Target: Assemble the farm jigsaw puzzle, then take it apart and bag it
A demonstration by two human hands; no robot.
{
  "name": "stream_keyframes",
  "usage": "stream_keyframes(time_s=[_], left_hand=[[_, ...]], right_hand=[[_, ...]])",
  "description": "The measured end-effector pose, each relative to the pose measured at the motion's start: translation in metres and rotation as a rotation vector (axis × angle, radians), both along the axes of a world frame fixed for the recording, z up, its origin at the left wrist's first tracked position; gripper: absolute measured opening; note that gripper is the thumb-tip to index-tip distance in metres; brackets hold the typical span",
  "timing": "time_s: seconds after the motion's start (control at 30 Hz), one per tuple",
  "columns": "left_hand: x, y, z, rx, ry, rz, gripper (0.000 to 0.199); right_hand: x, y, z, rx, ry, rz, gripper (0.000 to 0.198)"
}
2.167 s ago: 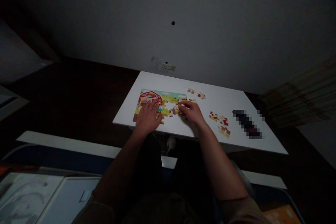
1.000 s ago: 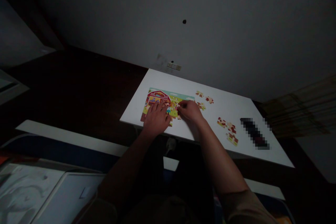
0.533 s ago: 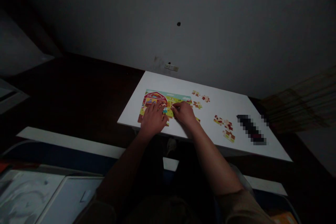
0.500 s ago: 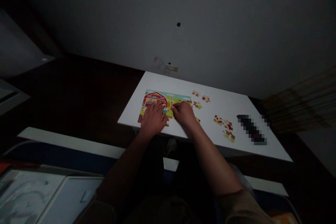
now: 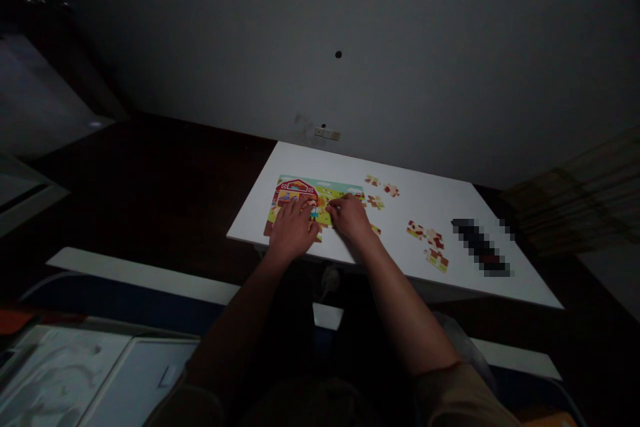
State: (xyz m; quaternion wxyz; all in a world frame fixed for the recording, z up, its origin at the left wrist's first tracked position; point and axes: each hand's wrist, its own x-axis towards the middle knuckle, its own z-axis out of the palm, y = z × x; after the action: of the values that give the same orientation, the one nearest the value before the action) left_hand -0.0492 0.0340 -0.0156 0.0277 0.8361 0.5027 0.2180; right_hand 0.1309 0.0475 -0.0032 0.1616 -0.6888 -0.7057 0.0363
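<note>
A partly joined jigsaw puzzle [image 5: 296, 185] with a red barn and green field lies on the white table near its front left edge. My left hand [image 5: 295, 223] rests flat on the puzzle's lower left part, fingers spread, covering some of the picture. Just to its right, my right hand [image 5: 350, 217] is pinched at the middle of the puzzle. The fingers seem to hold a puzzle piece [image 5: 329, 203], mostly hidden by the fingertips. Beyond the right hand are loose puzzle pieces [image 5: 391, 190], and a small group of brown-and-cream puzzle pieces [image 5: 433, 238] lies farther right.
The white table [image 5: 320, 157] stands near a grey wall with a power socket [image 5: 327, 133]. A dark, pixelated object [image 5: 480, 247] lies at the table's right. Below left, a white-edged bench or seat [image 5: 145, 277] and a flat framed panel [image 5: 145, 373] show. A patterned curtain [image 5: 575, 193] hangs at right.
The whole view has shifted slightly. Both hands stay at nearly the same places on the puzzle, and the loose pieces have not moved.
</note>
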Motion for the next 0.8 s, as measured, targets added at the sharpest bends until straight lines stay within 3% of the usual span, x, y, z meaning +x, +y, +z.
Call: stream_keyframes(time_s=[0.17, 0.4, 0.7, 0.8], left_hand=[[0.000, 0.001, -0.001, -0.007, 0.002, -0.004, 0.049], [0.003, 0.003, -0.002, -0.033, 0.026, -0.007, 0.050], [0.006, 0.001, 0.001, -0.010, 0.056, -0.014, 0.047], [0.006, 0.002, 0.001, -0.014, 0.062, -0.013, 0.047]], right_hand=[[-0.013, -0.027, -0.003, -0.012, -0.042, 0.136, 0.032], [-0.016, -0.058, -0.015, -0.031, -0.069, 0.123, 0.055], [-0.019, -0.093, -0.014, 0.100, -0.057, 0.143, 0.047], [-0.012, -0.108, -0.018, 0.139, 0.018, 0.195, 0.036]])
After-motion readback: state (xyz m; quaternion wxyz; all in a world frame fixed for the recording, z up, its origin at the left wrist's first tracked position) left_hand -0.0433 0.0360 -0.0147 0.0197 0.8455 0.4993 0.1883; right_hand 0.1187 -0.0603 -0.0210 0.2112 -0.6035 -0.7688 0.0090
